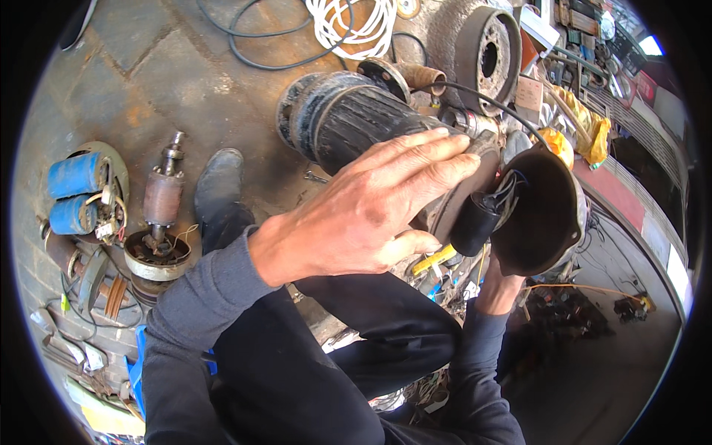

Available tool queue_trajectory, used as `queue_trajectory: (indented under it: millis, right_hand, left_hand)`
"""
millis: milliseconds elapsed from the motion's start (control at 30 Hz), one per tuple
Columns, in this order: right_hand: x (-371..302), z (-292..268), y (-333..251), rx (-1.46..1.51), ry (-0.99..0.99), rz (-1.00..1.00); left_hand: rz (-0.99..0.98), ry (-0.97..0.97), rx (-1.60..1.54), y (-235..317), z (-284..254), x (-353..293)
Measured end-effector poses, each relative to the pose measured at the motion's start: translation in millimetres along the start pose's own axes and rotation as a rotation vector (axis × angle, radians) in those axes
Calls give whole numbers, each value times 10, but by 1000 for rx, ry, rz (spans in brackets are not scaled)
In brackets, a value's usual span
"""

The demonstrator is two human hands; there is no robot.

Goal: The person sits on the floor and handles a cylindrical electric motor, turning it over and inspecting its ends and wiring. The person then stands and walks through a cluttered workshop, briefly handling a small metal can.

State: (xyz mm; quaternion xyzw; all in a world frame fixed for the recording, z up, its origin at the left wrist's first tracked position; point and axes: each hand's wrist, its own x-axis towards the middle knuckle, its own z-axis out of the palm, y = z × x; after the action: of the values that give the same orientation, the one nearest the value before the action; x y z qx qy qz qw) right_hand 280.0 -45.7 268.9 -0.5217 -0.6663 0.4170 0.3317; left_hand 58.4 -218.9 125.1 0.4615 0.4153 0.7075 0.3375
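Observation:
A dark ribbed electric motor (363,119) lies on its side in front of me. My left hand (371,204) rests over its near end, fingers stretched out and holding nothing. At that end a round, bowl-shaped metal end cover (540,211) stands tilted, its hollow side facing the motor. My right hand (500,288) supports the cover from below and behind; its fingers are hidden. Between the cover and the motor hangs a black cylindrical capacitor (473,226) with several thin wires. A dark cable (482,96) arches to the cover's upper rim.
At left, a rotor (164,196) stands in an open housing (144,259), beside a part with two blue capacitors (78,176). A coil of white hose (352,30) and a heavy metal wheel (487,59) lie beyond the motor. A yellow-handled tool (434,259) lies below the capacitor.

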Motion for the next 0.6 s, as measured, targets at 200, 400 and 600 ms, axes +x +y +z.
queue_trajectory:
  millis: [200, 400, 600]
  right_hand:
    - [-11, -15, 72, 42, 3, 33]
    - [-75, -95, 130, 72, 19, 56]
    - [-196, -171, 170, 86, 28, 76]
  left_hand:
    - [129, 47, 301, 165, 63, 142]
    - [200, -39, 628, 380, 442, 357]
    - [229, 27, 582, 307, 506, 480]
